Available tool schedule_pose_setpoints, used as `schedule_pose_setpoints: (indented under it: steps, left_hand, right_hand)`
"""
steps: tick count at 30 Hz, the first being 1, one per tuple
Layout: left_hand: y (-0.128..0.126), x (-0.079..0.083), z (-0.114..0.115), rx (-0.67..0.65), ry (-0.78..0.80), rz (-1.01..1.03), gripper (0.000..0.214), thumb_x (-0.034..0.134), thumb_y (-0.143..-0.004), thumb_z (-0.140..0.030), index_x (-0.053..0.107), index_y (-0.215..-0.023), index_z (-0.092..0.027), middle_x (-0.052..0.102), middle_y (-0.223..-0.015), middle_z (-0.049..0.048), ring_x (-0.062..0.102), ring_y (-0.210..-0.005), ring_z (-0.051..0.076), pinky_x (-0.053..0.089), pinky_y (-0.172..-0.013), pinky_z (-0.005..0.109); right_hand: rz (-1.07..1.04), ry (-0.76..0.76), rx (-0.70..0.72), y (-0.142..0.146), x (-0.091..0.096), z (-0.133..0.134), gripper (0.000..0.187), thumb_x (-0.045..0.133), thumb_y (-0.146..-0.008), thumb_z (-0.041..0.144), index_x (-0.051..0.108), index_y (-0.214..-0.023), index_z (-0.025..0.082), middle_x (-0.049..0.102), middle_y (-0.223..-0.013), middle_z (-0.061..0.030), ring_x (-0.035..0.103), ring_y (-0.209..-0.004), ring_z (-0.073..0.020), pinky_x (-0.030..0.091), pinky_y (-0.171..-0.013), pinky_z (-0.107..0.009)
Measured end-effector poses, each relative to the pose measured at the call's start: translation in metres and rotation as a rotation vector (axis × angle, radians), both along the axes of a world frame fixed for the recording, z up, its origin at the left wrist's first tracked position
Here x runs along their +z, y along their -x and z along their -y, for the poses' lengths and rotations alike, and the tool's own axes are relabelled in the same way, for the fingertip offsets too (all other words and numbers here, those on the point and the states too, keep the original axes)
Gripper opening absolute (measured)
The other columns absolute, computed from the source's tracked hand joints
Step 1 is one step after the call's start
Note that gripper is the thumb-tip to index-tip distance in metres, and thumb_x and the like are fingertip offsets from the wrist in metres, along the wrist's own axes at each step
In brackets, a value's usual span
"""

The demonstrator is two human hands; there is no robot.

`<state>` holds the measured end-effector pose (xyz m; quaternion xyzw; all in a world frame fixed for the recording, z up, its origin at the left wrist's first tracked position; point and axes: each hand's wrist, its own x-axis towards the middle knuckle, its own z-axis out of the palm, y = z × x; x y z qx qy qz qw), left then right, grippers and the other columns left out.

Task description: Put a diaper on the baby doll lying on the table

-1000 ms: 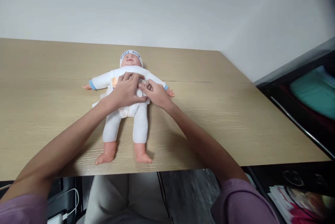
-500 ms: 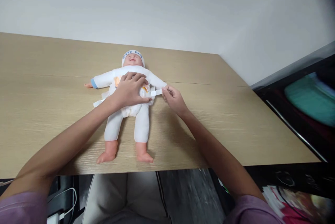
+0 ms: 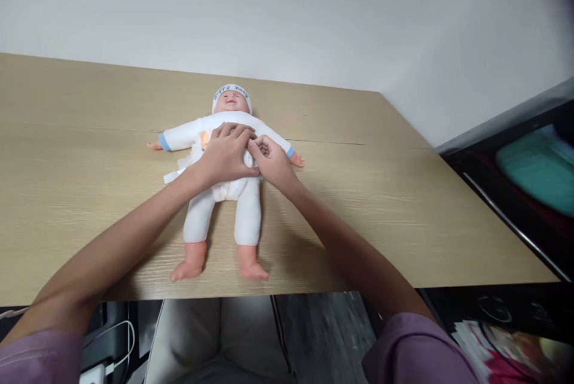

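A baby doll (image 3: 247,216) in a white suit and cap lies on its back on the wooden table (image 3: 403,204), head away from me. A white diaper (image 3: 226,191) is wrapped round its hips, with a loose flap sticking out on the left side. My left hand (image 3: 226,154) lies flat on the doll's belly, fingers stretched over the diaper front. My right hand (image 3: 273,162) touches it from the right, its fingertips pinched on the diaper's tape tab at the doll's waist. The tab itself is mostly hidden by the fingers.
A black shelf unit with a teal item (image 3: 538,174) stands at the right of the table. A white cable and charger (image 3: 119,342) hang under the table's front edge at the left. Colourful papers (image 3: 506,342) lie low at the right. My lap (image 3: 215,336) is below.
Half a second ago my right hand held the white tab stretched out to the right of the doll. It has moved back left and now presses the tab at the waist. The left hand stayed put.
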<state>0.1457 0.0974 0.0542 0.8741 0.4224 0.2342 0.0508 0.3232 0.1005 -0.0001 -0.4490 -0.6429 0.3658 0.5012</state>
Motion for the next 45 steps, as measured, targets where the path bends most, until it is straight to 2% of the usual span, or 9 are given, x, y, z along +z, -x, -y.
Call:
schedule_pose_setpoints:
  steps: [3, 7, 13, 17, 21, 26, 32, 36, 45]
  left_hand:
    - [0.001, -0.001, -0.001, -0.006, 0.010, 0.013, 0.062, 0.090, -0.083, -0.048, 0.069, -0.136, -0.024, 0.072, -0.155, 0.0119, 0.055, -0.148, 0.043, 0.039, -0.131, 0.061]
    - [0.004, -0.005, -0.005, -0.017, 0.037, 0.031, 0.061, 0.085, -0.086, -0.048, 0.068, -0.139, -0.024, 0.069, -0.159, 0.0133, 0.054, -0.150, 0.043, 0.042, -0.128, 0.062]
    - [0.016, 0.004, -0.015, -0.119, 0.191, 0.138, 0.087, 0.095, -0.076, -0.057, 0.063, -0.150, -0.024, 0.067, -0.160, 0.0163, 0.052, -0.155, 0.046, 0.044, -0.130, 0.063]
    - [0.037, 0.016, -0.014, -0.159, 0.331, 0.428, 0.071, 0.080, -0.096, -0.061, 0.060, -0.153, -0.024, 0.065, -0.164, 0.0152, 0.061, -0.153, 0.037, 0.051, -0.127, 0.054]
    - [0.076, 0.004, -0.009, 0.058, 0.153, 0.602, 0.039, 0.065, -0.108, -0.054, 0.066, -0.134, -0.024, 0.074, -0.149, 0.0124, 0.067, -0.143, 0.030, 0.049, -0.129, 0.051]
    - [0.134, -0.028, 0.005, 0.335, 0.140, 0.395, 0.035, 0.067, -0.103, -0.057, 0.067, -0.110, -0.023, 0.078, -0.119, 0.0114, 0.068, -0.099, 0.027, 0.056, -0.099, 0.045]
    - [0.161, -0.044, 0.017, 0.340, 0.248, 0.157, 0.043, 0.077, -0.089, -0.065, 0.059, -0.088, -0.026, 0.069, -0.083, 0.0069, 0.059, -0.079, 0.028, 0.043, -0.077, 0.038]
    - [0.165, -0.043, 0.014, 0.323, 0.431, 0.106, 0.045, 0.084, -0.080, -0.063, 0.061, -0.071, -0.025, 0.064, -0.070, 0.0050, 0.051, -0.063, 0.023, 0.032, -0.066, 0.036]
    - [0.169, -0.022, -0.008, 0.227, 0.685, 0.586, 0.053, 0.078, -0.085, -0.065, 0.054, -0.063, -0.023, 0.049, -0.065, 0.0010, 0.043, -0.064, 0.017, 0.033, -0.063, 0.032]
  right_hand:
    - [0.049, -0.078, -0.006, -0.005, 0.005, 0.017, 0.043, 0.071, -0.104, 0.069, 0.064, -0.103, 0.027, 0.070, -0.094, -0.0031, 0.066, -0.082, -0.0205, 0.058, -0.076, -0.036]
    - [0.235, -0.378, -0.047, -0.012, 0.005, 0.042, 0.027, 0.062, -0.112, 0.048, 0.071, -0.125, 0.025, 0.074, -0.139, -0.0153, 0.069, -0.136, -0.0313, 0.058, -0.117, -0.051]
    - [0.429, -0.411, 0.097, -0.021, -0.007, 0.047, 0.064, 0.047, -0.118, 0.050, 0.044, -0.176, 0.025, 0.055, -0.178, -0.0155, 0.051, -0.166, -0.0332, 0.042, -0.139, -0.060]
    - [0.550, -0.449, 0.151, -0.025, -0.006, 0.045, 0.067, 0.038, -0.120, 0.050, 0.038, -0.183, 0.026, 0.046, -0.186, -0.0112, 0.041, -0.173, -0.0316, 0.034, -0.144, -0.061]
    - [0.610, -0.489, 0.135, -0.028, -0.003, 0.046, 0.068, 0.038, -0.121, 0.053, 0.039, -0.183, 0.026, 0.048, -0.184, -0.0112, 0.042, -0.172, -0.0328, 0.033, -0.144, -0.060]
    - [0.670, -0.551, 0.012, -0.022, 0.010, 0.047, 0.058, 0.045, -0.119, 0.052, 0.062, -0.168, 0.025, 0.059, -0.173, -0.0163, 0.051, -0.161, -0.0396, 0.037, -0.135, -0.064]
    - [0.634, -0.516, -0.216, 0.022, 0.044, 0.031, 0.038, 0.054, -0.116, 0.046, 0.083, -0.133, 0.028, 0.070, -0.136, -0.0157, 0.063, -0.127, -0.0397, 0.046, -0.116, -0.064]
    - [0.627, -0.490, -0.080, 0.057, 0.055, 0.014, 0.037, 0.055, -0.116, 0.040, 0.078, -0.140, 0.023, 0.070, -0.121, -0.0149, 0.066, -0.115, -0.0347, 0.052, -0.109, -0.054]
    - [0.724, -0.394, 0.081, 0.075, 0.040, 0.001, 0.048, 0.065, -0.107, 0.036, 0.069, -0.150, 0.016, 0.078, -0.125, -0.0169, 0.068, -0.117, -0.0371, 0.052, -0.106, -0.054]
